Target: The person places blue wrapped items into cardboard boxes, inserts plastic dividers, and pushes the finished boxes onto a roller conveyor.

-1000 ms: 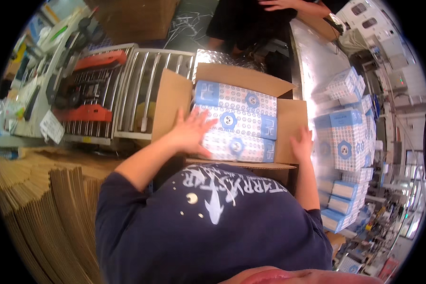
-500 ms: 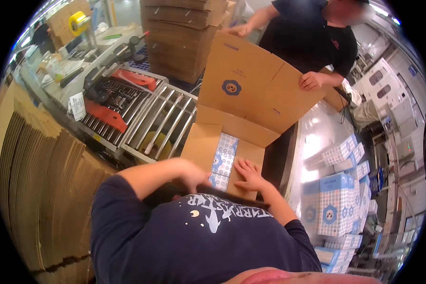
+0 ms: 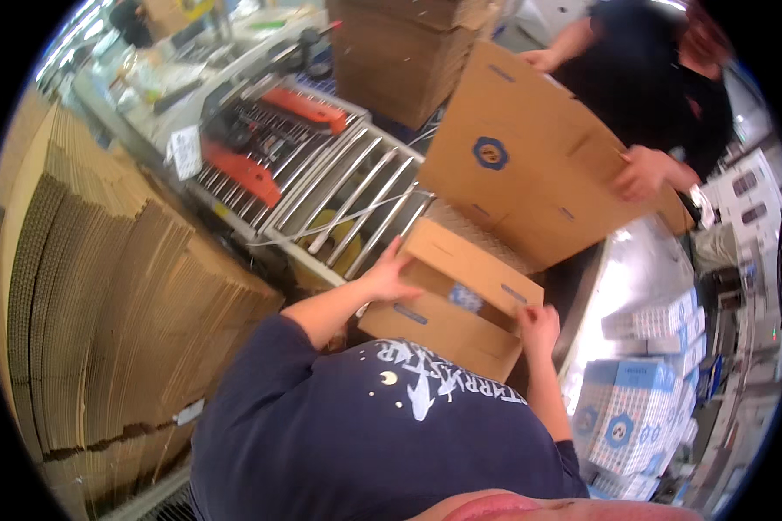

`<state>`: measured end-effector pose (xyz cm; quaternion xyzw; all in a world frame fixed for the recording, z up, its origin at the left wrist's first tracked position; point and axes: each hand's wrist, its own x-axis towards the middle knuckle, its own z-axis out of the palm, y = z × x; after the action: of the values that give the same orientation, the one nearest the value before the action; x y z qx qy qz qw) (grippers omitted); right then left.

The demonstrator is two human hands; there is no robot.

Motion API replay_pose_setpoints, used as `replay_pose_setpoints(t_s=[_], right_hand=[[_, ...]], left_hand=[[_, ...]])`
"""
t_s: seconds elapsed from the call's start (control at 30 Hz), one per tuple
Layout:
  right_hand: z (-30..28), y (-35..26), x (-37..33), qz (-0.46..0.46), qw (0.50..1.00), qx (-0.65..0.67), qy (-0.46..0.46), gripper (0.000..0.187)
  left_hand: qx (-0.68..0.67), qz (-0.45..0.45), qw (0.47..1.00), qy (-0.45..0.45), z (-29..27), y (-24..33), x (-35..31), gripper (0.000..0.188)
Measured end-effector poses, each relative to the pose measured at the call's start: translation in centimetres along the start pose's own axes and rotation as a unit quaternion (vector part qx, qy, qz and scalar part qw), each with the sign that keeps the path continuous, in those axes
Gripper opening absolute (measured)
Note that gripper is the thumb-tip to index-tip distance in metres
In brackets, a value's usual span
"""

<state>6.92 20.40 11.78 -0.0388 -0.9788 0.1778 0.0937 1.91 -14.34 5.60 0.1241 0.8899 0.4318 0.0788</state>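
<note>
Your left hand point(image 3: 391, 276) is loosely open at the left end of the carton point(image 3: 484, 354), fingers along the edge of the far flap point(image 3: 475, 259) and thumb reaching toward the near flap point(image 3: 447, 332). Your right hand point(image 3: 539, 328) is more curled, at the right end of the far flap; whether it pinches the cardboard or only rests against it, you cannot tell from this view. The carton is right in front of your chest, near the end of the rollers point(image 3: 356, 204), with both long flaps partly folded and a gap between them where a patterned blue-and-white pack point(image 3: 466, 297) shows.

To fold well, it seems best to press both ends of each flap evenly, so that the edges meet squarely and neither rides over the other. Keep your left thumb out of the gap as it narrows. Check that the pack sits below the fold, since a raised corner could bow the cardboard. Mind the big cardboard sheet point(image 3: 539, 156) a co-worker point(image 3: 660, 95) holds up just beyond the carton; it could knock the far flap.
</note>
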Motion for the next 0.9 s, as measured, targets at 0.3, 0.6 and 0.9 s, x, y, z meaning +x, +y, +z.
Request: replay_pose_setpoints(t_s=[0.3,0.6,0.9], right_hand=[[8.8,-7.9,0.4,0.39,0.764,0.514,0.018,0.066],[20.0,-26.1,15.3,0.294,0.756,0.584,-0.021,0.066],[27.9,-39.4,29.7,0.182,0.829,0.523,-0.076,0.063]], left_hand=[[-0.161,0.079,0.978,-0.11,-3.9,-8.8,16.0,0.041],[0.369,0.067,0.926,0.05,-23.5,-12.6,18.4,0.073],[0.397,0.034,0.903,0.158,-36.0,-21.1,22.3,0.063]])
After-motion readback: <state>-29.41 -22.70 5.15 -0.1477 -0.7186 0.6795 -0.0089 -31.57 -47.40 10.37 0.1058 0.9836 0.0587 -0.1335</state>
